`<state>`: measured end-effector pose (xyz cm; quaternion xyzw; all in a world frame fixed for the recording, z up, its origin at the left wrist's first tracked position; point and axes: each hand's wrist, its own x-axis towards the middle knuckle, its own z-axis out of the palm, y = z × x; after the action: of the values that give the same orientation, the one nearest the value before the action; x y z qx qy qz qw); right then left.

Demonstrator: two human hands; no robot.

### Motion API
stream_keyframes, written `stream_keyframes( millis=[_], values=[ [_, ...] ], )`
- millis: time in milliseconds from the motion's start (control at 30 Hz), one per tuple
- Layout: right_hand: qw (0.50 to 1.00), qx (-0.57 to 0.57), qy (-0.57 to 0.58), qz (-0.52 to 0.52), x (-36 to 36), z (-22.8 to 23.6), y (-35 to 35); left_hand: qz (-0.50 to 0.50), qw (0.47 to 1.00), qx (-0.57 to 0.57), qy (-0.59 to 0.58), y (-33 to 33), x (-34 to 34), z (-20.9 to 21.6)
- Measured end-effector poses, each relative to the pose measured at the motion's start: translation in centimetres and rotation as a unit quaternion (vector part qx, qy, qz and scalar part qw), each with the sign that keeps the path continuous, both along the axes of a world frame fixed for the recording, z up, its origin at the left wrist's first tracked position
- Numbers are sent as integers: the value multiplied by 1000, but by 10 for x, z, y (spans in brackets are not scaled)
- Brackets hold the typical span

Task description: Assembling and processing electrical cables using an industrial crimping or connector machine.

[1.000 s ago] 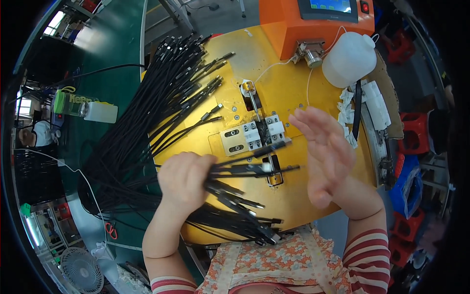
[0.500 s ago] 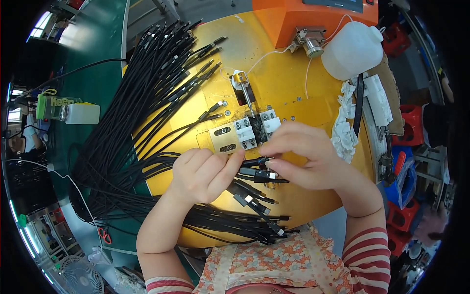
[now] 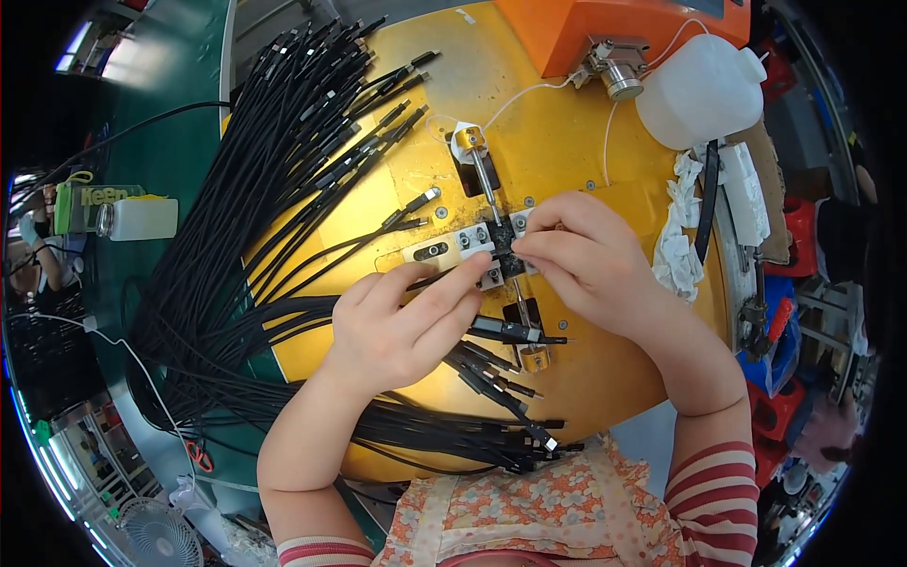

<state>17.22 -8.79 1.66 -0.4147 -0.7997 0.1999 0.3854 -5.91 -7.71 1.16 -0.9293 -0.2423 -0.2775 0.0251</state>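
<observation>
Over the metal clamp fixture (image 3: 472, 236) in the middle of the yellow worktop, my left hand (image 3: 406, 326) is closed on a black cable, index finger stretched along it toward the blocks. My right hand (image 3: 590, 265) pinches thumb and fingers together at the fixture's right block, close to the cable's tip; what lies in that pinch is hidden. Between the blocks is a dark, stained gap. A metal rod with a brass end piece (image 3: 470, 140) points into it from behind, and another brass end piece (image 3: 535, 358) sits on the near side. Black cables with plugs (image 3: 505, 329) lie under my left hand.
A large bundle of black cables (image 3: 274, 161) spreads across the left side. An orange machine (image 3: 576, 38), a white plastic jug (image 3: 704, 94) and crumpled tissue (image 3: 680, 236) stand or lie at the right. Red-handled scissors (image 3: 199, 456) rest on the green table (image 3: 179, 76).
Both hands have moved away from me, up to the fixture, with the cable's end now at the gap between the blocks. The near brass end piece has come into fuller view.
</observation>
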Motion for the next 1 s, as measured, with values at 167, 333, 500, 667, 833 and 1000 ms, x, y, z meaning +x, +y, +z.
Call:
stream_keyframes(
  millis=[167, 333, 500, 667, 833, 1000],
  values=[
    [999, -37, -12, 13, -1, 2, 0, 13, 999, -38, 37, -4, 1, 5],
    [998, -55, -23, 6, 0, 4, -2, 11, 998, -37, 43, -4, 1, 0],
    [997, -45, -53, 19, 2, 8, -5, 21, 998, -26, 43, -5, 2, 0],
    [990, -18, -139, 20, 7, 10, -11, 25, 998, -48, 35, -5, 3, 0],
    [994, -8, -62, 94, 3, 12, -16, 27, 997, -71, 23, -5, 5, 2],
    [988, 29, 4, 153, 5, 8, -18, 26, 997, -64, 20, -4, 6, 2]
  ],
)
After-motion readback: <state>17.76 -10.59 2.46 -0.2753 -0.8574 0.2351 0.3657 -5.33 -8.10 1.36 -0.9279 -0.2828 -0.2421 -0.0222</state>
